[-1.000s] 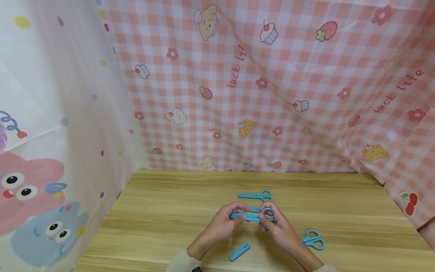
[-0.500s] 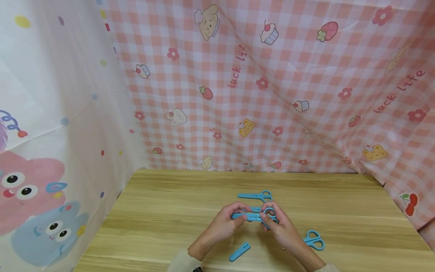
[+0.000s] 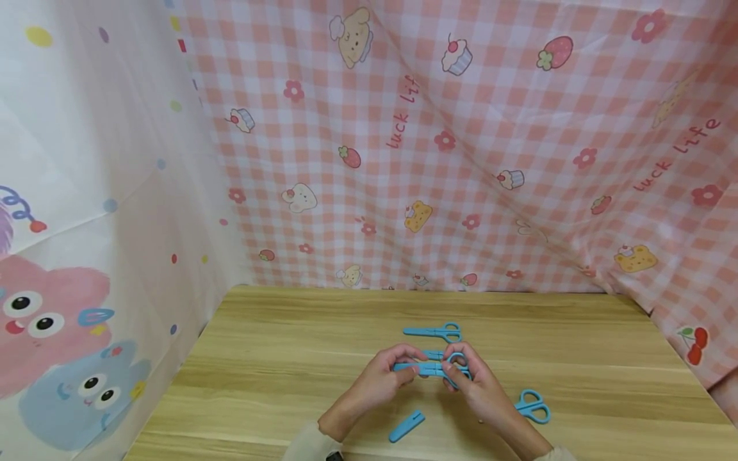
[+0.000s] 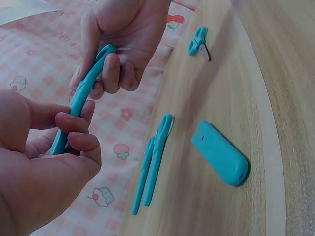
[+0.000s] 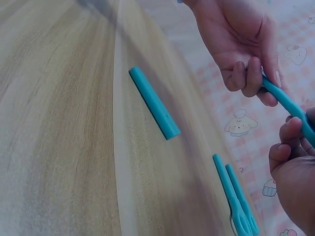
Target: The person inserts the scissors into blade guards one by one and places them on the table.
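Observation:
A pair of light-blue scissors [image 3: 429, 369] with a blade cover on is held level above the table by both hands. My left hand [image 3: 375, 379] pinches the covered blade end between thumb and fingers. At the other end, the handle loops are gripped by my right hand [image 3: 474, 383]. In the left wrist view the cover [image 4: 60, 142] shows between the left fingers. A loose blue blade cover [image 3: 407, 426] lies on the table below the hands. To the right, uncovered scissors [image 3: 533, 407] are partly behind the right forearm; their metal blade [image 4: 205, 52] shows in the left wrist view.
Two more covered scissors lie side by side beyond the hands: the farther scissors [image 3: 426, 331] are in full view, the nearer scissors [image 3: 434, 354] are partly hidden by the hands. The wooden table [image 3: 277, 358] ends at a pink checked cloth [image 3: 380, 243] behind.
Both hands and the held scissors have shifted very slightly to the right since a second ago. Over the last half second they have stayed nearly still, with the grips unchanged.

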The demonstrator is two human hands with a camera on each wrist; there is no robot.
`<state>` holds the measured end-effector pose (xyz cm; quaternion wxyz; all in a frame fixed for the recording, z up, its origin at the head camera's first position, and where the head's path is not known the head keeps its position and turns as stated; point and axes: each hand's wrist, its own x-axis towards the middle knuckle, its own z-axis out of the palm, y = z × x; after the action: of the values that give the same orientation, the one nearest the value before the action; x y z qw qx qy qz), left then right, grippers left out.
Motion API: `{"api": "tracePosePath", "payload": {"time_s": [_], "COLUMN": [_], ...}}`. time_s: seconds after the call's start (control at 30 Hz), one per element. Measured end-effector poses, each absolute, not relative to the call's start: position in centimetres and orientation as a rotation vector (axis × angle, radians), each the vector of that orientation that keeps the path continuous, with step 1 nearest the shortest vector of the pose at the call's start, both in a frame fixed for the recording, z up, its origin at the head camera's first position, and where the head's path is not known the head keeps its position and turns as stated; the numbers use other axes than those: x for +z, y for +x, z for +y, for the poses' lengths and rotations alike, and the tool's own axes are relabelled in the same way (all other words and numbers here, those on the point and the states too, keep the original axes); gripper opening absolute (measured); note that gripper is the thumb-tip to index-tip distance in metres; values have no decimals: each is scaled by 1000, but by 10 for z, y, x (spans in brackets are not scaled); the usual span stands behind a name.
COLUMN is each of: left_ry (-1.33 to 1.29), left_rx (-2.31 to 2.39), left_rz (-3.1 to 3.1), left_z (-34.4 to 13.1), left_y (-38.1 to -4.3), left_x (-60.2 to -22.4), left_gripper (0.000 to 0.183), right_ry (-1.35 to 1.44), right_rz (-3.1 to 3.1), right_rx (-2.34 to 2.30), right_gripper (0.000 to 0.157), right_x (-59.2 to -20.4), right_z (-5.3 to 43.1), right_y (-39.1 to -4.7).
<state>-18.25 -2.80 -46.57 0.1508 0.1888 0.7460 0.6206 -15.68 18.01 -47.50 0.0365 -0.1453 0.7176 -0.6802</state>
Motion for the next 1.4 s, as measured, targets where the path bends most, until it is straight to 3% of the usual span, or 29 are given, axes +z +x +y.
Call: {"api": "tracePosePath", "payload": {"time_s": [0.27, 0.53, 0.87, 1.4], "left_ry": [534, 504, 458, 377], "left_rx": [1775, 1823, 1890, 1870], "left_rz": [2143, 2106, 2064, 2135], "left_z": [-26, -25, -25, -28], "left_y": [-182, -184, -183, -186], "left_x": [-465, -468, -467, -468], "left_gripper": [19, 20, 20, 20], "right_ry": [-446, -386, -499, -370], "right_rz": [2204, 2133, 2070, 2196], "right_rx": [-2083, -2120, -2178, -2109], "right_gripper": [24, 12, 7, 21], "right_x": [-478, -479, -480, -487], "right_z": [182, 185, 190, 191], "right_y": [-158, -158, -158, -159]}}
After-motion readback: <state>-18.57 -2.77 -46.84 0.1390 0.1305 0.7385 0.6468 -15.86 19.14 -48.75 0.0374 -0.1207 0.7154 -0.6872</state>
